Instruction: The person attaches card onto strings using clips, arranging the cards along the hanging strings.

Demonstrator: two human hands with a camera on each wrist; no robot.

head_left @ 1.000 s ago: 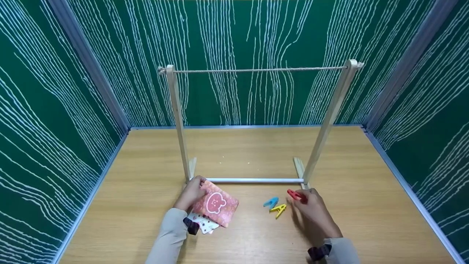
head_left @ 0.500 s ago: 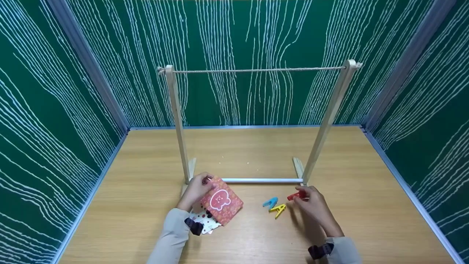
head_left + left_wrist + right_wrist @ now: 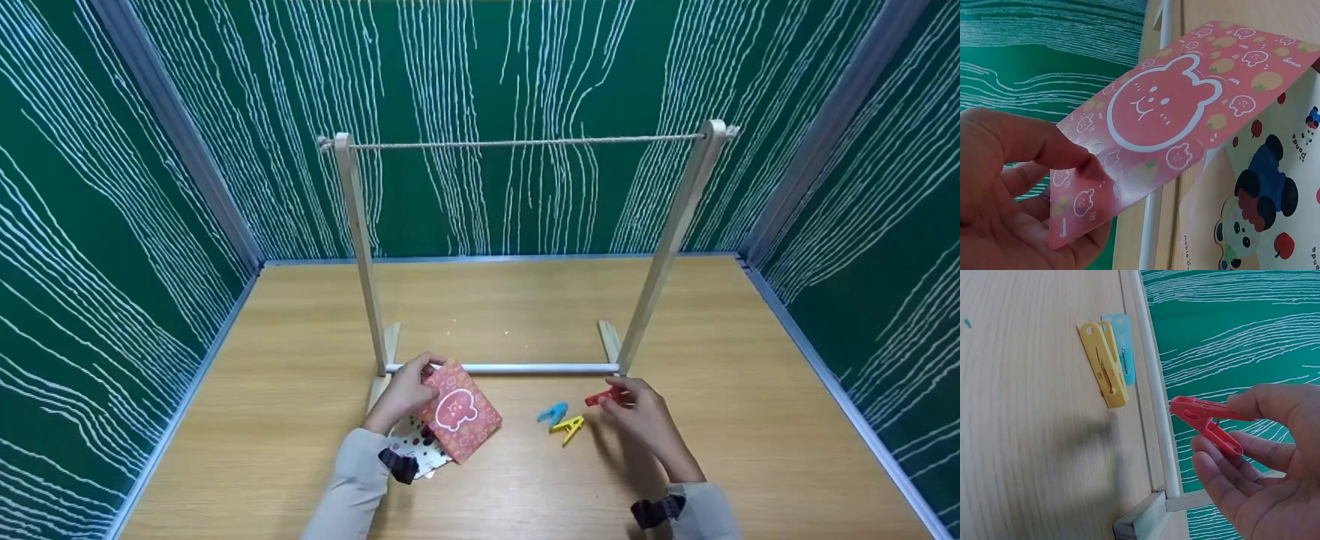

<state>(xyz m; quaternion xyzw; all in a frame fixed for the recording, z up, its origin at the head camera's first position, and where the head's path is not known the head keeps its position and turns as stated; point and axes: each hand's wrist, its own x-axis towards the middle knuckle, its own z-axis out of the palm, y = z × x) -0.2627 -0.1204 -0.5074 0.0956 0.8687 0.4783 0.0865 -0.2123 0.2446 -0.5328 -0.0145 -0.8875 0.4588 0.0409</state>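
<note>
My left hand (image 3: 409,391) pinches a pink card (image 3: 461,412) with a white-outlined bear face by one corner, thumb on the printed side. In the left wrist view the card (image 3: 1165,104) is tilted and raised over white cards (image 3: 1280,185) printed with pandas and apples. My right hand (image 3: 643,416) holds a red clothespin (image 3: 1207,417) between thumb and fingers, its tip pointing away from the palm. On the table left of that hand lie a blue clothespin (image 3: 553,412) and a yellow clothespin (image 3: 570,427), side by side.
Behind the hands stands a wooden frame with two posts (image 3: 360,247), a rope (image 3: 525,142) strung across the top and a white bar (image 3: 540,368) low down. Green walls (image 3: 495,202) with white lines enclose the wooden table (image 3: 517,495) at the back and sides.
My left hand has lifted the pink card and shifted it slightly right, leaving more of the panda card in view. The red clothespin has turned a little in my right hand.
</note>
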